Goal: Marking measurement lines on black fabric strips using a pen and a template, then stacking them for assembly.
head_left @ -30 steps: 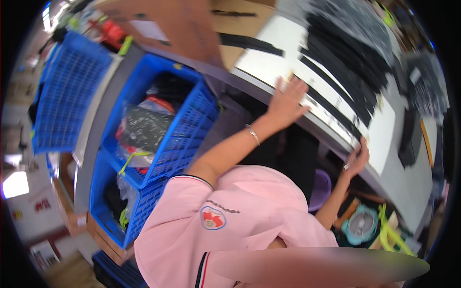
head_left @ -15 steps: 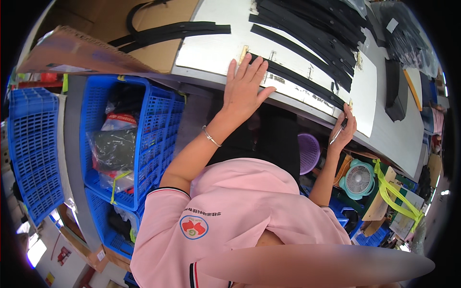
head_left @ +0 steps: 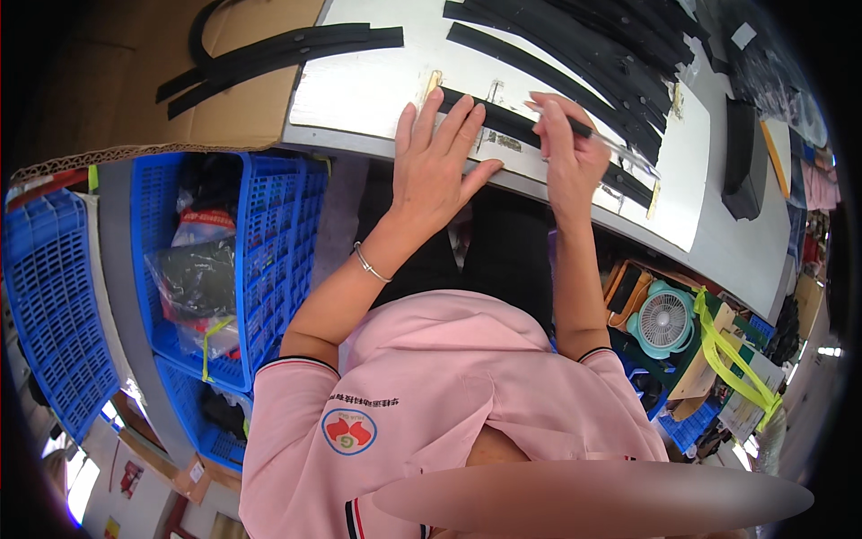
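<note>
A black fabric strip [head_left: 508, 115] lies along the near edge of the white board [head_left: 359, 94], between two small yellowish end pieces. My left hand [head_left: 437, 151] rests flat on the strip's left end, fingers spread. Over the strip's middle, my right hand [head_left: 576, 162] is closed round a slim pen [head_left: 628, 154], whose dark part is between the fingers and whose clear, silvery barrel points right. Whether the pen's tip touches the strip is hidden by the fingers. Beyond both hands lies a separate black strip [head_left: 530, 74], beside a pile of similar strips [head_left: 602, 45].
An open cardboard box [head_left: 242, 99] adjoins the board's left side, with black strips across it. Blue crates [head_left: 283, 260] stand below left, holding bagged goods. Below right is a small teal fan [head_left: 664, 321]. A black block-like piece [head_left: 742, 162] lies on the table's right.
My right hand has moved left with the pen, from the strip's right end to its middle. The left hand still presses the left end. The view has shifted slightly.
</note>
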The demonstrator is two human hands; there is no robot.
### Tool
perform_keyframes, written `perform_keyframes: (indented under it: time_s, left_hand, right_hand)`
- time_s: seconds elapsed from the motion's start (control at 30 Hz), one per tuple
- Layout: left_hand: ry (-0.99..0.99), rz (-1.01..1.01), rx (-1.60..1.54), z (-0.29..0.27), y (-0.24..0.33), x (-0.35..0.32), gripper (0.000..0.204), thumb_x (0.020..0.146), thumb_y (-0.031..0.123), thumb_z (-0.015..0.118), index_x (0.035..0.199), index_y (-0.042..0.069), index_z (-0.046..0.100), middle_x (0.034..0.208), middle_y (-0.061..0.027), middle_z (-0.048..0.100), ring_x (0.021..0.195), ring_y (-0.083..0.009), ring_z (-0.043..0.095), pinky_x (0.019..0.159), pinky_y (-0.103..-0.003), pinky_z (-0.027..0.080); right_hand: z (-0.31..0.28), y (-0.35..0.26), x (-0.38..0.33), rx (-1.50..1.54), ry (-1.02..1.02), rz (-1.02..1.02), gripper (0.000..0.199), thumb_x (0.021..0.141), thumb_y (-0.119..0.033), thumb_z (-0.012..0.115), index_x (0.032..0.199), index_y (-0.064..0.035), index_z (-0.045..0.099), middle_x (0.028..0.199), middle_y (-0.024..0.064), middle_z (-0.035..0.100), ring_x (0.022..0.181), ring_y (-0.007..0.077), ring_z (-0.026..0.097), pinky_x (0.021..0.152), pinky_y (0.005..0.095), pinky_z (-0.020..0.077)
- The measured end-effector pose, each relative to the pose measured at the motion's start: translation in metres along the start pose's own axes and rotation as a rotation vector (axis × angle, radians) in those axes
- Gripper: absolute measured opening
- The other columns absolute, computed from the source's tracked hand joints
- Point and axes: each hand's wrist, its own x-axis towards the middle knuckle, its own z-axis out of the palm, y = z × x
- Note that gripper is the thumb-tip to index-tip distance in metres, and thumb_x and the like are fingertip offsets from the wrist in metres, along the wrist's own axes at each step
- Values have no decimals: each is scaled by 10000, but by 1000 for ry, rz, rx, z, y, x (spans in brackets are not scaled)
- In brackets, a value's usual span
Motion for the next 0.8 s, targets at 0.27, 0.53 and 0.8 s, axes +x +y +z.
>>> perform_keyframes:
  time_s: [0.27,0.53,0.8]
  left_hand:
    - [17,1,25,2,-1,-2,664,852,412,770,1389,63,598,1470,-80,540,1432,-353,403,1174,-554,263]
    - [14,-5,34,2,0,-3,659,850,420,768,1380,65,605,1463,-76,543,1433,-351,405,1175,-550,258]
    - [33,4,27,5,-1,-3,658,831,405,788,1366,63,617,1453,-67,552,1413,-352,424,1157,-570,277]
  right_hand:
    - [23,31,7,-126,-53,-60,236,993,-152,672,895,56,727,877,27,732,627,52,610,578,215,465]
    - [24,32,7,-169,-66,-118,288,988,-161,676,854,91,716,917,44,744,625,90,650,568,240,480]
    - [23,36,7,-152,-59,-99,267,972,-148,682,845,83,724,874,32,747,602,80,633,551,239,470]
